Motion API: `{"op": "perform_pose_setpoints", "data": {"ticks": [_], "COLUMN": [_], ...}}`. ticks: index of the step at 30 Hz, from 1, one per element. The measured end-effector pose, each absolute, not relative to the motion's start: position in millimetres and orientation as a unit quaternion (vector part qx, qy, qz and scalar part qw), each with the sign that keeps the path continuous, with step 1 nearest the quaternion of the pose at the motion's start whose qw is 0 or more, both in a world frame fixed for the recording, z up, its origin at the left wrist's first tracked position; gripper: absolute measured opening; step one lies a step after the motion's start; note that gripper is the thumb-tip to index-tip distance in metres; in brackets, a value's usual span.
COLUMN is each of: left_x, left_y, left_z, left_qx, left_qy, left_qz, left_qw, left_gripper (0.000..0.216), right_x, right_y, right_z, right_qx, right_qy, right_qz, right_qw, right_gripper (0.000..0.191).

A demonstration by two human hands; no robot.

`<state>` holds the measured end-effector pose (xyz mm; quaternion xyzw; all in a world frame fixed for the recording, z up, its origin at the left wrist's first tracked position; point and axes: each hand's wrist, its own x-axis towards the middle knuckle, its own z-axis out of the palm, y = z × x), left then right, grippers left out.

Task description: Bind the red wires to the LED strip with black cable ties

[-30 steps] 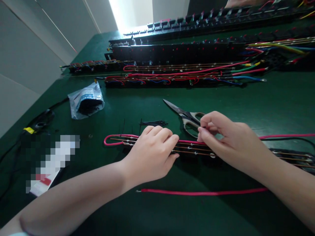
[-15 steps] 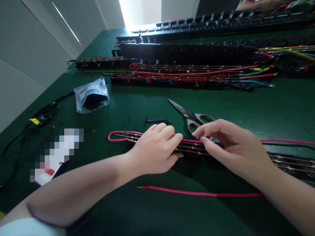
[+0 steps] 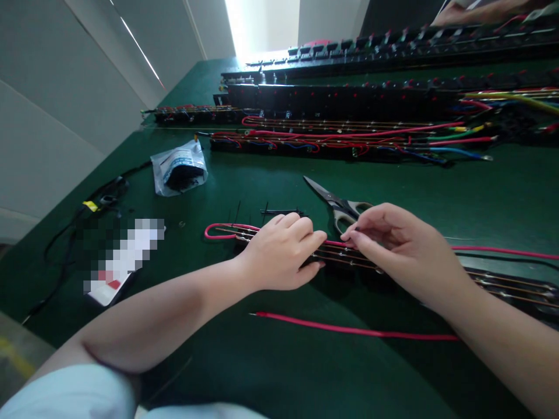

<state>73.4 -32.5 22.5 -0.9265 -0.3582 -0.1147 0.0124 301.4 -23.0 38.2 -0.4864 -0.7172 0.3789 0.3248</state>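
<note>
While the L hand lies curled over the black strip, fingers across its top & thumb on the near side, it grips the strip and presses it onto the green mat. The R hand sits just beside it, thumb & forefinger pinched shut right at the red wire, which loops off the strip's left end & runs along its far edge past both hands. Whether that pinch has the wire itself or sth thinner is too small to tell. Bare copper rails run the length of the strip.

The strip lies across the near-centre of the mat, left to right. A loose red lead lies nearer the body, parallel to it & apart. The scissors lie just behind the R hand's fingers, blades pointing away to the left. A few black cable ties lie just behind the L hand. A plastic bag w/ dark contents sits further back-left, & a black cable trails at the mat's left edge. Rows of wired strips fill the back, where another person's hand shows top right.
</note>
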Motion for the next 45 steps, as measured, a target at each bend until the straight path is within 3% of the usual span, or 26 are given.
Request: {"op": "perform_pose_setpoints", "data": {"ticks": [7,14,31,45], "left_x": [75.5,80.8,74.7,74.6], "left_y": [-30.5,-41.0,-39.4,-40.3], "left_z": [12.0,17.1,12.9,13.5], "left_qx": [-0.933,-0.903,-0.909,-0.912], "left_qy": [-0.311,-0.398,-0.373,-0.366], "left_qz": [-0.133,-0.152,-0.186,-0.186], "left_qw": [0.122,0.049,-0.01,0.001], "left_gripper": [0.031,0.026,0.028,0.028], "right_x": [300.7,301.2,306.4,309.1], "right_y": [-21.2,-19.7,-18.6,-18.5], "right_z": [37.6,39.8,38.9,34.4], "right_qx": [-0.481,-0.472,-0.45,-0.43], "right_qy": [-0.725,-0.737,-0.759,-0.798], "right_qz": [0.369,0.377,0.377,0.313], "right_qw": [0.326,0.303,0.281,0.283], "right_gripper": [0.02,0.015,0.012,0.009]}}
